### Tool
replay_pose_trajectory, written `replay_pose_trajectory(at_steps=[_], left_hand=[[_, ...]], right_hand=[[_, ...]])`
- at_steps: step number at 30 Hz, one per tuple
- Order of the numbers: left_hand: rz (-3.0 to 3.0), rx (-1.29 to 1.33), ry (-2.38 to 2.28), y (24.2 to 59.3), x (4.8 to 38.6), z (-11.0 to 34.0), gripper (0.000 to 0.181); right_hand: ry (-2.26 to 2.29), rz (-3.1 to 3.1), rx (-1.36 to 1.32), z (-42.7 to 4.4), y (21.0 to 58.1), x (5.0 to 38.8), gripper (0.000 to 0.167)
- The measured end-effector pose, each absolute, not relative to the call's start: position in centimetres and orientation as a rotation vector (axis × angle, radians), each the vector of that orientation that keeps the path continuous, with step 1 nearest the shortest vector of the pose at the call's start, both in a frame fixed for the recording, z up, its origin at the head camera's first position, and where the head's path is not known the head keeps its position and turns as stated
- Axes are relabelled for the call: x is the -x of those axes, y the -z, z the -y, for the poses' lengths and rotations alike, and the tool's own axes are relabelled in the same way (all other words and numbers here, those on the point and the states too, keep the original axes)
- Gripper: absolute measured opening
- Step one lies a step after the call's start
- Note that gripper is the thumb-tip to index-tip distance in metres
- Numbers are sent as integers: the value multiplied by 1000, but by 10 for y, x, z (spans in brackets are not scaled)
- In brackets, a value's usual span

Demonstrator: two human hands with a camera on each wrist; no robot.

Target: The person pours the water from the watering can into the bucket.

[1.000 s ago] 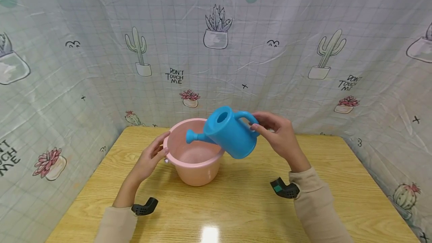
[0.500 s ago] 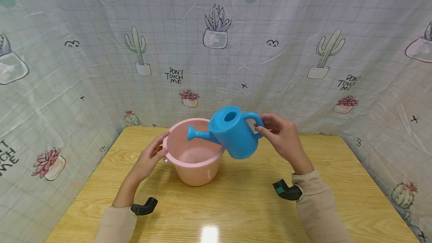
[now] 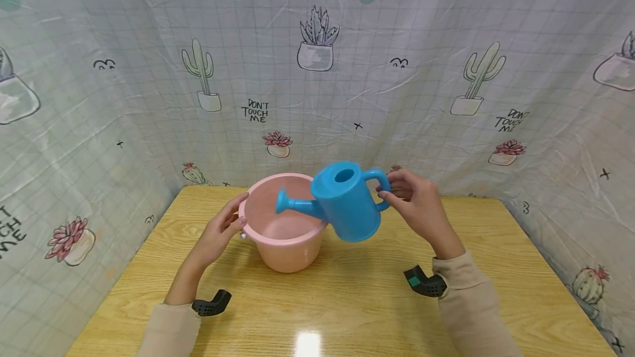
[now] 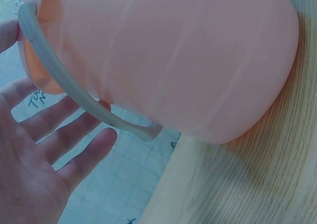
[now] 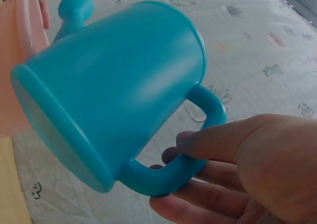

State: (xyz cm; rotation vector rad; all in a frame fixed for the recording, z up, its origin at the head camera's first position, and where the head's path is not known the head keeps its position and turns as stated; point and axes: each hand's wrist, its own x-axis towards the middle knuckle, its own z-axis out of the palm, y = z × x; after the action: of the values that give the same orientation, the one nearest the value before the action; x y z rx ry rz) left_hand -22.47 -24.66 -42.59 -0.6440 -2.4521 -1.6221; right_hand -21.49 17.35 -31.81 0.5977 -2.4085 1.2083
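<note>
A blue watering can point(image 3: 347, 208), also large in the right wrist view point(image 5: 124, 85), is tilted with its spout over a pink bucket point(image 3: 290, 252). My right hand point(image 3: 416, 205) holds the can by its loop handle point(image 5: 213, 110), thumb on one side and fingers round the other. The can's body hangs off the bucket's right side, above the table. My left hand point(image 3: 220, 233) touches the bucket's left rim with thumb and forefinger; its other fingers lie fairly straight and spread near the pale bail handle point(image 4: 69, 85). No water is visible coming from the spout.
A wooden table point(image 3: 357, 313) bears the bucket towards its back left. Pale cloth with cactus drawings point(image 3: 223, 15) hangs behind and at both sides. Black camera mounts point(image 3: 425, 282) sit on both wrists.
My right hand has moved a little to the right and slightly down with the watering can. The can is tilted less than before. My left hand and the bucket have hardly moved.
</note>
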Motion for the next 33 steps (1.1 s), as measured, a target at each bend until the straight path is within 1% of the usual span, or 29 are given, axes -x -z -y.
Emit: replay_pose_trajectory(at_steps=[17, 26, 33], left_hand=[[2457, 639, 1619, 426, 226, 247, 54], [2459, 639, 1621, 426, 226, 247, 54], [2455, 637, 1637, 426, 225, 248, 54]], right_hand=[[-1302, 2370, -522, -183, 337, 208, 21], [-1335, 2308, -450, -190, 345, 206, 26], [-1380, 2256, -477, -193, 349, 203, 25]])
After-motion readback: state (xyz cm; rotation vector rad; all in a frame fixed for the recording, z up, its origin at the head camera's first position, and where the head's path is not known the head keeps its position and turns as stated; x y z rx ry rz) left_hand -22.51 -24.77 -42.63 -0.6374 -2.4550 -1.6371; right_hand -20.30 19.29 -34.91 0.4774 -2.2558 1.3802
